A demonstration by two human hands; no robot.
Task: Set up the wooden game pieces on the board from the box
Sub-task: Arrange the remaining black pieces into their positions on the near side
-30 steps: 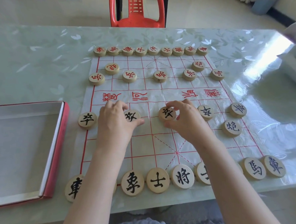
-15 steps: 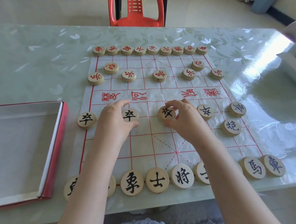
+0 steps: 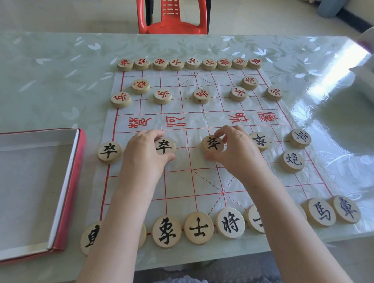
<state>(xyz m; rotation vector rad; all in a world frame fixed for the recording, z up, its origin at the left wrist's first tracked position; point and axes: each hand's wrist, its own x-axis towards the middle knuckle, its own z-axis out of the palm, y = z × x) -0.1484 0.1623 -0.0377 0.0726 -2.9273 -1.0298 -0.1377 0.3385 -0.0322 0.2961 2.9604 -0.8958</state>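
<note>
so left hand [image 3: 145, 158] is pinching the second disc [image 3: 165, 146] and right hand [image 3: 235, 151] the middle disc [image 3: 212, 143] in the near soldier row on the board [image 3: 202, 180], each disc sitting just inward of its own hand.

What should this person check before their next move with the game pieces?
1. Left hand grip on its black soldier: ok, fingers and thumb curl round it.
2. Right hand grip on the middle soldier: ok, pinched.
3. Box emptied: ok, no pieces show in the visible part.
4. Rightmost soldier turned upright: not ok, its character sits tilted.
5. Second black cannon placed: cannot tell. One cannon shows, but the left forearm covers the other spot.
</note>
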